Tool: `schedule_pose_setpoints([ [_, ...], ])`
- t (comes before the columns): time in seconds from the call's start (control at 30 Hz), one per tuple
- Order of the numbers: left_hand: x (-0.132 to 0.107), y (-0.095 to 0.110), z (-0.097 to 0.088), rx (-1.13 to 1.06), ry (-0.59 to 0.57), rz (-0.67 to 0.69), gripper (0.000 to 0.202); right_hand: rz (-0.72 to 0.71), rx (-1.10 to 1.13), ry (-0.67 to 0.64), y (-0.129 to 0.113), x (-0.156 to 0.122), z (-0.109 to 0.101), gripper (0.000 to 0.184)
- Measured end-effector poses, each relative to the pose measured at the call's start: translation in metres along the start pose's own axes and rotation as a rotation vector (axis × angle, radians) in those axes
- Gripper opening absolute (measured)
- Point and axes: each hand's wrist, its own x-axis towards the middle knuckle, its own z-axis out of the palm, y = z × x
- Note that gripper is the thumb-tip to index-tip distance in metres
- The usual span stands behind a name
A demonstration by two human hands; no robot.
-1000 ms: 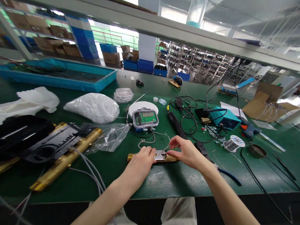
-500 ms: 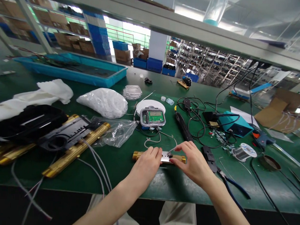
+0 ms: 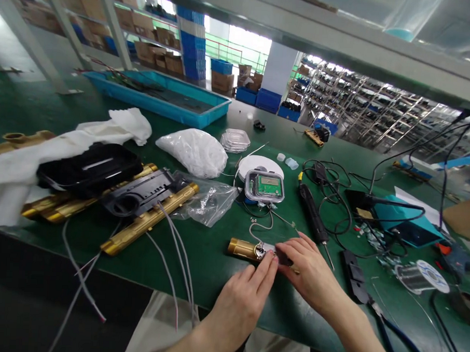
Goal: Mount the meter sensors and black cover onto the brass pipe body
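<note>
Two bare hands are working at one short brass tube (image 3: 244,249), which is lying on the green table (image 3: 212,253) near its front edge, just before the clear box (image 3: 264,186) with the green circuit board inside. Its long axis is running crosswise, from left to right, and it is slanting a little, so the left end is lying farther from the person than the right part. This left end is pointing to the left and slightly away; the right end is hiding mostly under the fingers. On top of the tube, one silver plate (image 3: 270,247) is showing, partly covered.

The left hand (image 3: 245,296) is stretching its first two fingers straight and close together, and their tips are touching the plate region; whether they are gripping, I cannot tell. The right hand (image 3: 311,267) is curling over the right part, with something dark under its fingertips, but which piece it is gripping, I cannot tell.

Behind the tube, a grey cable (image 3: 261,226) is curving toward the box. To the right, the black screwdriver (image 3: 311,213) is lying with its tip toward the person, and farther right the pliers (image 3: 380,312) are lying near the right forearm.
</note>
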Motion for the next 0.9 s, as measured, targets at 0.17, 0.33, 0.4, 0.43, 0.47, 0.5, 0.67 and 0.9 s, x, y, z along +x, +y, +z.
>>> schedule_pose_setpoints([
  [0.17, 0.000, -0.001, 0.009, 0.025, -0.062, -0.011, 0.055, 0.012, 0.033, -0.036, 0.001, 0.001, 0.001, 0.033],
  [0.33, -0.002, -0.002, 0.012, 0.020, -0.085, -0.017, 0.055, 0.031, 0.035, -0.056, -0.001, 0.003, 0.000, 0.032],
  [0.4, -0.002, -0.001, 0.015, 0.010, -0.079, -0.022, 0.055, 0.047, 0.032, -0.065, -0.002, 0.003, -0.001, 0.031],
  [0.43, -0.003, -0.001, 0.016, 0.005, -0.071, -0.024, 0.056, 0.053, 0.030, -0.070, -0.003, 0.003, -0.002, 0.031],
  [0.47, -0.003, -0.001, 0.017, 0.001, -0.061, -0.026, 0.056, 0.056, 0.031, -0.075, -0.003, 0.003, -0.002, 0.031],
  [0.5, -0.004, -0.001, 0.018, -0.003, -0.053, -0.028, 0.057, 0.058, 0.033, -0.079, -0.004, 0.003, -0.003, 0.032],
  [0.67, -0.004, -0.001, 0.021, 0.013, -0.039, -0.037, 0.058, 0.075, 0.048, -0.094, -0.005, 0.004, -0.007, 0.029],
  [0.9, -0.002, 0.000, 0.025, 0.049, -0.007, -0.038, 0.057, 0.075, 0.080, -0.088, -0.010, 0.003, -0.010, 0.025],
])
